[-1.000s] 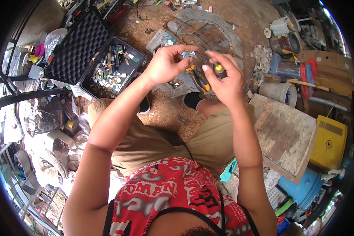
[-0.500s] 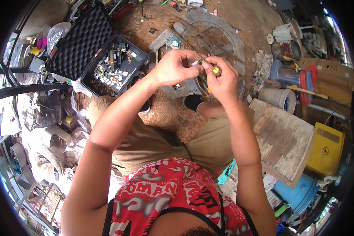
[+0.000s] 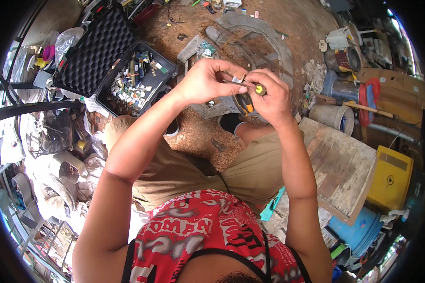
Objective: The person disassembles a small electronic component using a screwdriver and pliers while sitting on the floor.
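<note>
My left hand point(image 3: 207, 84) pinches a small light-coloured part point(image 3: 238, 79) between thumb and fingers; its exact kind is too small to make out. Close against it, my right hand point(image 3: 272, 98) is closed round a screwdriver point(image 3: 260, 89), whose dark handle has a yellow end turned toward me. The thin shaft points left to the small part. Fingers hide much of where the two meet. Just below the hands, pliers with black and orange-yellow grips point(image 3: 244, 104) lie against a grey metal frame point(image 3: 216, 110).
An open black case point(image 3: 140, 110) with several circuit boards and small pieces stands at left, its foam-lined lid point(image 3: 97, 49) raised. A round grey metal frame point(image 3: 284, 52) lies ahead. On the right are a worn wooden board point(image 3: 340, 165), a bucket point(image 3: 333, 117) and a yellow box point(image 3: 389, 179).
My right hand has turned and shifted slightly right and down, so the screwdriver's shaft lies flatter across the small part. My left hand stays nearly in place.
</note>
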Tool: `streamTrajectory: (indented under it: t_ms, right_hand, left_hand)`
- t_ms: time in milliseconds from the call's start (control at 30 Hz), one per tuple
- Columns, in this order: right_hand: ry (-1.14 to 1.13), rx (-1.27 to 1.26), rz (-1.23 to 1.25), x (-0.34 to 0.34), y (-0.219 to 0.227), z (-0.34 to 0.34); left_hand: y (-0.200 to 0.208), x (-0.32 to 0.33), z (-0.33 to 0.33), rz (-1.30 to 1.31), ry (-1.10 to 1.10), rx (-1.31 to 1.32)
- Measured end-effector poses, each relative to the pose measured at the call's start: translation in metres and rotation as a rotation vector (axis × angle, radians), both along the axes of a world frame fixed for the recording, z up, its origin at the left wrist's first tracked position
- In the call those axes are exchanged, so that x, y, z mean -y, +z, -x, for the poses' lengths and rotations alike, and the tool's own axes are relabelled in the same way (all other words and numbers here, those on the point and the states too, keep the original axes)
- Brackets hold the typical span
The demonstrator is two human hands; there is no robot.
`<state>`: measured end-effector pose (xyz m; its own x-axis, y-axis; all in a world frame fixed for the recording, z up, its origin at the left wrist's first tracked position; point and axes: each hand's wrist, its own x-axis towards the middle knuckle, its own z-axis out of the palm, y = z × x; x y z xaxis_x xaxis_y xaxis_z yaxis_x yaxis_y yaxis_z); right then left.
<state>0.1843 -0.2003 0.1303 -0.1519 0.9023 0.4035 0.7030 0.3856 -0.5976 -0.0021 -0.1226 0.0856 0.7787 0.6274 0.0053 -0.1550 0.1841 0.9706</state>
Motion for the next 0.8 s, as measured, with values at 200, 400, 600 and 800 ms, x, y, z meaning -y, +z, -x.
streamTrajectory:
  t_ms: [200,400,600,800]
  right_hand:
    - [-0.023,-0.054,-0.035,0.004,0.004,0.009]
    - [-0.238,-0.168,0.052,0.007,-0.004,0.011]
    - [-0.223,-0.071,-0.056,-0.004,-0.005,0.018]
    - [-0.196,-0.033,-0.106,-0.008,-0.002,0.015]
  left_hand:
    - [-0.006,-0.002,0.001,0.013,0.003,0.112]
    - [0.001,-0.01,0.007,-0.213,0.024,-0.127]
    - [-0.003,-0.001,-0.005,-0.828,0.391,-0.157]
    - [0.002,-0.006,-0.001,-0.873,0.365,-0.184]
